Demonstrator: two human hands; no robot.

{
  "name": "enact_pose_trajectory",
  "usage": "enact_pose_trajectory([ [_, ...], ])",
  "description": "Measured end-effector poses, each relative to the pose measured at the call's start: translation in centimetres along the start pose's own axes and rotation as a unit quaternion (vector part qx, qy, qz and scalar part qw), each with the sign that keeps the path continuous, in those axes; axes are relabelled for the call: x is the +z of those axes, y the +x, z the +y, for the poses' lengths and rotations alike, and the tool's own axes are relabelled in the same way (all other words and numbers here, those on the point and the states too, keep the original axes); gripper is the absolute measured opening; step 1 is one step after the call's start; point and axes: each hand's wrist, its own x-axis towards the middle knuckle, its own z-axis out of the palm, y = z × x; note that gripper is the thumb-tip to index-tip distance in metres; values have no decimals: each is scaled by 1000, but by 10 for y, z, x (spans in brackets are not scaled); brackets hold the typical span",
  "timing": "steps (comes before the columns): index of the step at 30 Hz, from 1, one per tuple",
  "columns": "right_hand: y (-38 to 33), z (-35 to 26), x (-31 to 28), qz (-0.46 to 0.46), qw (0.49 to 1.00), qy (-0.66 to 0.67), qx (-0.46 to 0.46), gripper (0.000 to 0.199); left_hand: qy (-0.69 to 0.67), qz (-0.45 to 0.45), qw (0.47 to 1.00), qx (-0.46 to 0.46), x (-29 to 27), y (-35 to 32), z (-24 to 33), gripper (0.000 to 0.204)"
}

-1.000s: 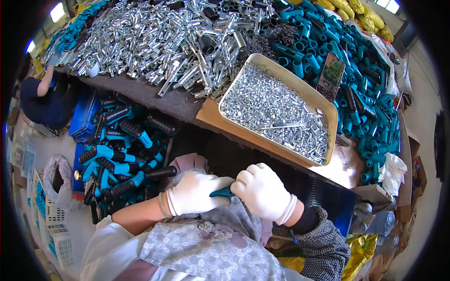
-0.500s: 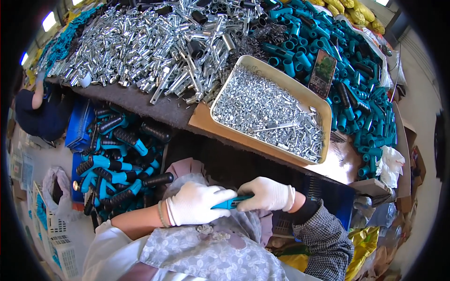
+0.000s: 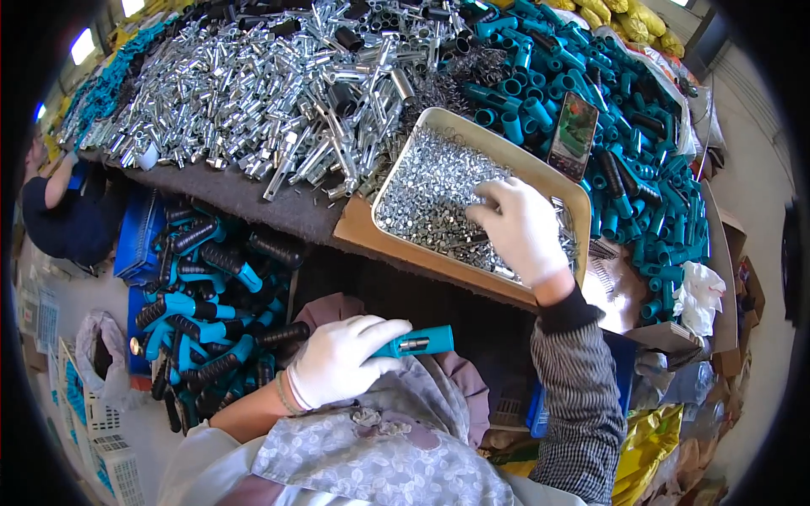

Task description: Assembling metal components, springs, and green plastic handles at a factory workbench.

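My left hand (image 3: 344,358), in a white glove, is closed round a teal plastic tube (image 3: 434,340) above my lap. A slot in the tube's side shows a shiny metal piece inside; the other end is hidden in my palm. Over the cream tray (image 3: 401,160) hangs my right hand (image 3: 523,232), gloved in white too, with thumb and forefinger apart. Its fingertips are close above the small silver metal parts (image 3: 439,190) heaped in the tray. I see nothing between those fingers.
Silver metal tubes (image 3: 228,93) are piled at the back left, teal tubes (image 3: 650,185) at the right. A phone (image 3: 574,135) leans by the tray. At my left, a blue crate (image 3: 139,240) stands beside teal-and-black handles (image 3: 219,287). A person (image 3: 63,207) works at far left.
My right hand has let go of the teal tube and moved up and right, over the tray. My left hand keeps the tube, now more exposed.
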Motion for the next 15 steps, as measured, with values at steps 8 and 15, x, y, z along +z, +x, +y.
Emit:
enact_pose_trajectory([
  [8, 22, 29, 11, -67, 997, 32, 26, 18, -12, 11, 1000, -5, 1, -2, -2, 48],
  [15, 2, 13, -11, -31, 949, 275, 152, 14, -5, 19, 1000, 14, -6, 5, -7, 50],
])
